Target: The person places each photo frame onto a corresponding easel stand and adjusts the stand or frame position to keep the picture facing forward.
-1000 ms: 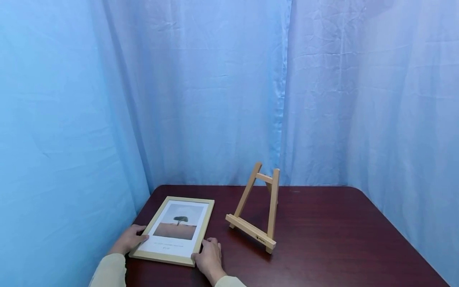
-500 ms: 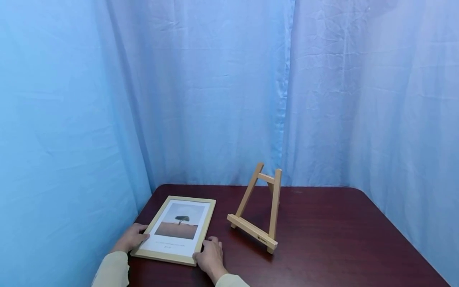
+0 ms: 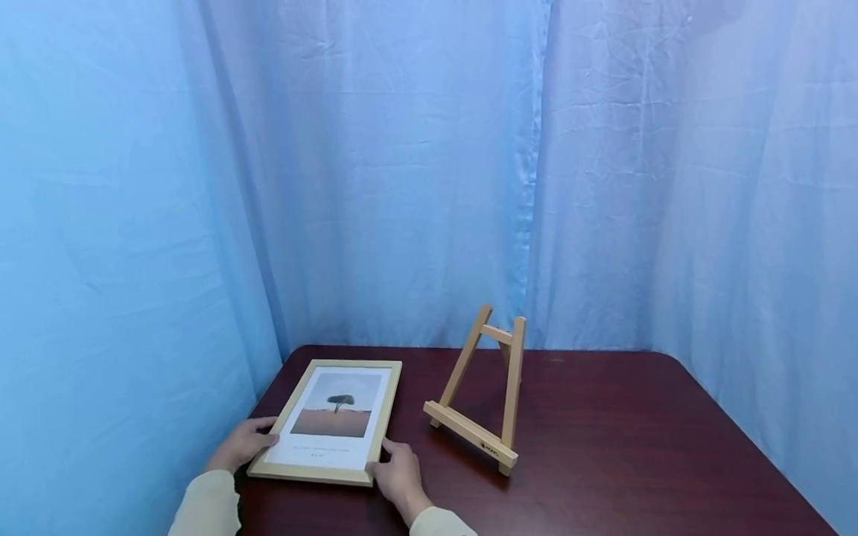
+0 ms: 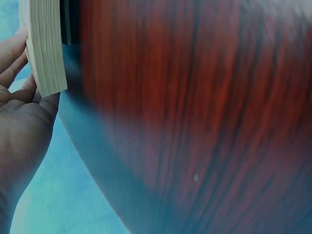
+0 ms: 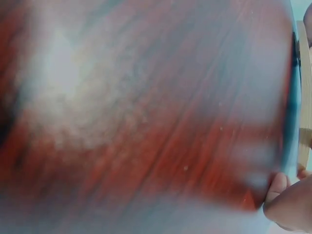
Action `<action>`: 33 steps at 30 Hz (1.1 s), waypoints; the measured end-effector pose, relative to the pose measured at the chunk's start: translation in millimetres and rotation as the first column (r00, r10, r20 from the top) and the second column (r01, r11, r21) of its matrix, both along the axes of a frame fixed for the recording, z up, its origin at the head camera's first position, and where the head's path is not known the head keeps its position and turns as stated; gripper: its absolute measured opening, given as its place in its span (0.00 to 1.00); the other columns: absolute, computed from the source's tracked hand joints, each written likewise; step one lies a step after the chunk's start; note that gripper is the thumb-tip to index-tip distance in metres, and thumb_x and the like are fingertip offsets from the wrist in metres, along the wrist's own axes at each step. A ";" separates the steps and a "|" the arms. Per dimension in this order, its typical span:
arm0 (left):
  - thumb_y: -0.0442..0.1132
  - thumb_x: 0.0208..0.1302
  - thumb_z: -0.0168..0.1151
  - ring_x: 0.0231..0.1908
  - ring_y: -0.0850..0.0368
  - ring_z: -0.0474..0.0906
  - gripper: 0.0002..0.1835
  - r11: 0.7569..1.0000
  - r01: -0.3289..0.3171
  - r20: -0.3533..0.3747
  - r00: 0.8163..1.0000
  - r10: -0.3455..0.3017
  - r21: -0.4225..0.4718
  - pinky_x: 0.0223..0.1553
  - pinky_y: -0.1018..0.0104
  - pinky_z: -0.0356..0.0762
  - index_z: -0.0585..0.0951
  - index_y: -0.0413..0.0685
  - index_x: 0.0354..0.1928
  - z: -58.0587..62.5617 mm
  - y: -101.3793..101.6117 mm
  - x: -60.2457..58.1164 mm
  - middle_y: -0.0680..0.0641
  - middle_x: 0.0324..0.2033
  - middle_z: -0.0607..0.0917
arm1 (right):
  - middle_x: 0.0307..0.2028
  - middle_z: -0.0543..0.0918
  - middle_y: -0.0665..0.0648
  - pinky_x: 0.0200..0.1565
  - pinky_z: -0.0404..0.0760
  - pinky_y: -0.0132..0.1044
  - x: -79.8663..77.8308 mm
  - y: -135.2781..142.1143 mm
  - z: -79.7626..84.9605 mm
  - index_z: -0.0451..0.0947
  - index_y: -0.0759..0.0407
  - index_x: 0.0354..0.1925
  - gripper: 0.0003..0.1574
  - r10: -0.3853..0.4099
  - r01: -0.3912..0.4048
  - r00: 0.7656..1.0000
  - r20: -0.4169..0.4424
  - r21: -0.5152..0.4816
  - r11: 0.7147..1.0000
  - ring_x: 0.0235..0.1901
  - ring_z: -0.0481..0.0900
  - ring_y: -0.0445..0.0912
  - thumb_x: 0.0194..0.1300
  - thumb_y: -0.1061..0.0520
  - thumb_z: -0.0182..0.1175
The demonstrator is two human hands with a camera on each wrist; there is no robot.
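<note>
Reddish table below; left grip and right grip pinch a pale wooden frame (tree print) by its sides.

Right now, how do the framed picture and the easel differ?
The left hand and right hand grip the framed picture; the easel touches neither. The framed picture faces mostly upward; the easel stands upright. The framed picture is rectangular; the easel, roughly triangular. Both show pale wood tones.

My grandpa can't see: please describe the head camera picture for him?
A person's left hand and right hand grip a pale-framed tree picture by its sides at a dark red table. A wooden easel stands to its right; blue curtains hang behind.
</note>
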State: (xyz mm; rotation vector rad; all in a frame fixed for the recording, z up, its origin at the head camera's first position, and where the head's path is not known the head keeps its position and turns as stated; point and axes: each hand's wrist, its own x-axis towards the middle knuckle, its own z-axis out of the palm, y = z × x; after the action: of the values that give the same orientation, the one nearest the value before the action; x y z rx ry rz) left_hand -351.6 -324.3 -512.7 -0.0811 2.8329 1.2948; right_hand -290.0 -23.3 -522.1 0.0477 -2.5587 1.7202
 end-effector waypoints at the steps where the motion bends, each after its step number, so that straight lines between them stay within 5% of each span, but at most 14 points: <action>1: 0.31 0.66 0.61 0.60 0.24 0.65 0.28 1.000 -0.006 0.001 1.000 0.006 0.013 0.58 0.37 0.69 0.68 0.23 0.65 0.0 0.5 -0.3 0.20 0.61 0.67 | 0.54 0.81 0.68 0.55 0.76 0.54 -0.3 0.8 -0.3 0.78 0.68 0.60 0.33 -0.004 0.004 1.000 0.003 -0.012 1.000 0.57 0.75 0.60 0.54 0.65 0.70; 8: 0.33 0.68 0.60 0.62 0.25 0.64 0.29 0.998 -0.025 0.000 1.000 0.025 0.049 0.61 0.36 0.65 0.67 0.26 0.67 2.4 5.2 -6.1 0.22 0.63 0.67 | 0.41 0.87 0.58 0.38 0.79 0.39 -1.2 7.3 0.7 0.77 0.65 0.62 0.35 -0.006 0.004 1.000 -0.029 -0.064 0.998 0.29 0.80 0.42 0.53 0.67 0.68; 17: 0.29 0.66 0.62 0.61 0.29 0.68 0.29 0.995 -0.024 -0.051 0.998 0.029 0.101 0.57 0.42 0.73 0.67 0.25 0.67 6.7 12.0 -11.4 0.24 0.61 0.72 | 0.52 0.84 0.63 0.53 0.76 0.50 -7.0 11.2 6.9 0.79 0.63 0.60 0.35 -0.078 0.074 0.994 -0.076 -0.051 0.996 0.50 0.78 0.51 0.50 0.68 0.69; 20: 0.30 0.67 0.61 0.59 0.30 0.71 0.30 0.993 -0.029 -0.054 0.998 0.035 0.118 0.56 0.42 0.74 0.66 0.25 0.68 8.7 13.8 -13.0 0.24 0.60 0.73 | 0.51 0.85 0.61 0.51 0.77 0.47 -8.5 12.9 10.1 0.79 0.62 0.60 0.36 -0.086 0.080 0.991 -0.100 -0.062 0.995 0.50 0.79 0.51 0.50 0.68 0.69; 27: 0.32 0.69 0.60 0.59 0.31 0.71 0.32 0.983 -0.045 -0.045 0.998 0.054 0.179 0.57 0.40 0.72 0.63 0.30 0.71 12.7 18.8 -16.9 0.25 0.61 0.72 | 0.45 0.86 0.60 0.31 0.79 0.33 -13.8 20.4 17.4 0.78 0.65 0.61 0.36 -0.068 0.050 0.988 -0.135 -0.133 0.990 0.26 0.80 0.40 0.50 0.73 0.67; 33: 0.32 0.70 0.59 0.58 0.33 0.71 0.32 0.978 -0.020 -0.065 0.997 0.034 0.209 0.58 0.40 0.71 0.61 0.31 0.72 20.2 24.8 -15.7 0.26 0.61 0.72 | 0.45 0.84 0.62 0.30 0.81 0.33 -18.6 28.8 26.3 0.75 0.70 0.62 0.38 -0.021 -0.015 0.986 -0.167 -0.212 0.977 0.30 0.83 0.46 0.50 0.76 0.64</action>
State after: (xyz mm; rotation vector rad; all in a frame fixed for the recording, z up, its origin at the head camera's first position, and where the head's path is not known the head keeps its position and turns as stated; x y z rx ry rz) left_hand -367.3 -299.5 -492.6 -0.0727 2.7388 1.6214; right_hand -308.6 5.5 -495.7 0.1713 -2.2438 1.8901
